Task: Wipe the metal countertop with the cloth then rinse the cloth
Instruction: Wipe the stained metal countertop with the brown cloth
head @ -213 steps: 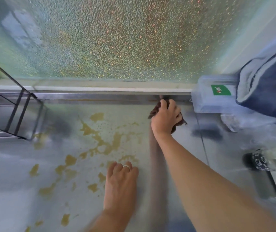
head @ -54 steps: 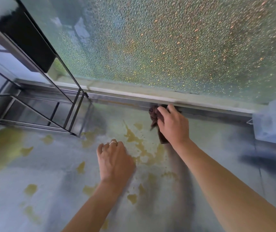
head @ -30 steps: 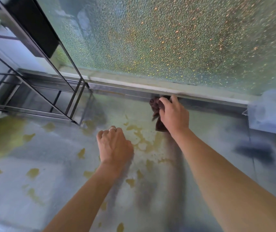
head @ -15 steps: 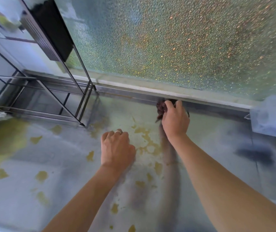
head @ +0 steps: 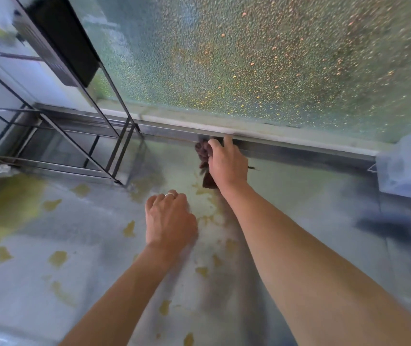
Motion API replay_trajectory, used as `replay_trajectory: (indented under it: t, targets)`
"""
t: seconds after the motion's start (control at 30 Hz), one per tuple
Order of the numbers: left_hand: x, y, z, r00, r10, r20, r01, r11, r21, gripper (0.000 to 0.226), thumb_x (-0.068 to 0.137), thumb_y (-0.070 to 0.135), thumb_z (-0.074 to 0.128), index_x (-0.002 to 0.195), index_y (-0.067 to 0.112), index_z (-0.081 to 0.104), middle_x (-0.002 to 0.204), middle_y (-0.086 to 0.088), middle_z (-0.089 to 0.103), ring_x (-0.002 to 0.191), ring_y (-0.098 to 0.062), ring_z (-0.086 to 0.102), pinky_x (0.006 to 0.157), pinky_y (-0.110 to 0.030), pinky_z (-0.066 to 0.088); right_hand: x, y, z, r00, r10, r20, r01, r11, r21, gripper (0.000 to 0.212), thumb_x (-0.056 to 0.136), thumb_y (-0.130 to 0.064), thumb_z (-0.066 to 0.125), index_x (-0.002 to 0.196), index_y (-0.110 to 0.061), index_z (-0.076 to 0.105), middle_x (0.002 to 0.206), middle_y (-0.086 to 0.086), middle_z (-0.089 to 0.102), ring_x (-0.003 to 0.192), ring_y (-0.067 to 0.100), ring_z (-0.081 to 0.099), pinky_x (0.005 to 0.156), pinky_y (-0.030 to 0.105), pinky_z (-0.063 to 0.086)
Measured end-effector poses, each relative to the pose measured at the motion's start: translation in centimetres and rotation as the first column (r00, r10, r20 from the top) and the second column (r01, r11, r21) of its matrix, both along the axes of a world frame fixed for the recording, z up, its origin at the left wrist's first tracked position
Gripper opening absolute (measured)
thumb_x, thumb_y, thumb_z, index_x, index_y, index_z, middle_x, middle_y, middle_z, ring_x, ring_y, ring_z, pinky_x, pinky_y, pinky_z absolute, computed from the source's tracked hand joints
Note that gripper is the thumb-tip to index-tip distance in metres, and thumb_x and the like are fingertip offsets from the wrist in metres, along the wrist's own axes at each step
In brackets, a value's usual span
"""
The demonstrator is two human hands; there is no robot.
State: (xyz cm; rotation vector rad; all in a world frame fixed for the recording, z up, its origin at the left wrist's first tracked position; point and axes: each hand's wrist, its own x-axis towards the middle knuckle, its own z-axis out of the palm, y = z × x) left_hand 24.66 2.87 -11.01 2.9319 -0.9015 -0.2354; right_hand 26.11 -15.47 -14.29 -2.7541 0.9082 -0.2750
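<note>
Dark brown crumpled cloth (head: 204,156) lay at the far edge of the grey metal countertop (head: 299,201), touching the raised metal back rim (head: 286,148) below the textured frosted glass panel (head: 249,58). The right hand (head: 228,163) pressed on the cloth from above; its fingers were bent over the bundle and kept close together, with the fingertips reaching the rim, and a corner of the cloth came out under the palm on the near side. The left hand (head: 169,221) rested on the countertop, nearer to the person and to the left of the right hand, apart from the cloth. Its fingers were curled under, with the knuckles up, and they held nothing; a silver ring (head: 170,194) was on one finger. Yellowish patches (head: 57,258) were spread over the countertop, several of them between the two hands and many on the left part. A black metal wire rack (head: 74,146) stood at the back left of the countertop. A translucent plastic box (head: 409,168) stood at the right edge, against the back rim, well apart from the cloth.
</note>
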Motion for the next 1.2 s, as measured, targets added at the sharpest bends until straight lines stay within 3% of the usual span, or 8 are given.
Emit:
replay_trajectory:
  t: [0.13,0.33,0.5,0.67,0.9,1.03,1.2]
  targets:
    - [-0.4,-1.0,0.0,0.991,0.136,-0.022,-0.137,0.990,-0.044,0.019,0.085,0.023,0.054,0.093,0.020,0.070,0.091,0.001,0.066,0.091,-0.022,0.064,0.088,-0.035,0.041,-5.2,-3.5,-0.1,0.994,-0.109,-0.028,0.108,0.993,-0.037,0.028,0.099,-0.022,0.057,0.127,-0.021,0.062,0.126,0.013,0.053,0.097,0.038,0.064,0.061,0.040,0.037]
    - [-1.4,-2.3,-0.3,0.968,0.246,-0.042,-0.248,0.966,-0.067,0.022,0.088,0.023,0.051,0.092,0.014,0.070,0.094,-0.006,0.065,0.097,-0.028,0.064,0.094,-0.042,0.041,-11.3,-7.9,0.5,0.978,-0.207,-0.040,0.205,0.978,-0.037,0.036,0.097,-0.022,0.060,0.132,-0.020,0.061,0.125,0.014,0.054,0.100,0.039,0.065,0.069,0.043,0.050]
    - [-1.5,-2.7,-0.2,0.959,0.281,-0.031,-0.282,0.958,-0.060,0.020,0.086,0.022,0.051,0.088,0.014,0.070,0.090,-0.006,0.063,0.092,-0.029,0.063,0.092,-0.041,0.039,-14.2,-10.2,0.6,0.956,-0.284,-0.067,0.281,0.958,-0.054,0.033,0.097,-0.022,0.059,0.129,-0.019,0.061,0.116,0.014,0.053,0.095,0.039,0.065,0.066,0.042,0.048]
    - [-1.5,-2.7,-0.2,0.960,0.280,-0.013,-0.281,0.959,-0.049,0.020,0.085,0.021,0.053,0.089,0.015,0.071,0.089,-0.005,0.063,0.088,-0.028,0.063,0.093,-0.041,0.039,-13.9,-9.6,0.0,0.922,-0.377,-0.086,0.370,0.925,-0.083,0.025,0.097,-0.020,0.060,0.121,-0.014,0.060,0.116,0.014,0.054,0.090,0.038,0.066,0.061,0.037,0.036]
    - [-1.2,-2.3,0.0,0.967,0.252,-0.024,-0.253,0.967,-0.041,0.022,0.087,0.023,0.050,0.092,0.018,0.071,0.085,0.001,0.055,0.088,-0.025,0.064,0.091,-0.039,0.036,-16.5,-11.9,0.6,0.781,-0.617,-0.097,0.615,0.787,-0.048,0.021,0.101,-0.015,0.052,0.122,-0.011,0.052,0.122,0.018,0.051,0.100,0.042,0.064,0.068,0.039,0.034]
    - [-0.9,-1.9,0.0,0.976,0.216,-0.022,-0.217,0.975,-0.041,0.021,0.085,0.024,0.052,0.090,0.018,0.072,0.087,-0.001,0.060,0.088,-0.025,0.064,0.089,-0.039,0.039,-16.5,-11.5,1.1,0.790,-0.600,-0.125,0.603,0.798,-0.016,0.027,0.097,-0.012,0.054,0.124,-0.014,0.051,0.125,0.018,0.046,0.103,0.042,0.059,0.071,0.040,0.035]
    - [-0.1,-1.2,0.2,0.983,0.179,-0.038,-0.180,0.983,-0.023,0.017,0.082,0.028,0.056,0.086,0.023,0.072,0.087,0.003,0.062,0.089,-0.022,0.065,0.087,-0.035,0.043,-14.6,-9.4,0.3,0.867,-0.494,-0.055,0.492,0.869,-0.056,0.025,0.095,-0.016,0.058,0.119,-0.008,0.056,0.116,0.021,0.050,0.090,0.045,0.063,0.061,0.040,0.035]
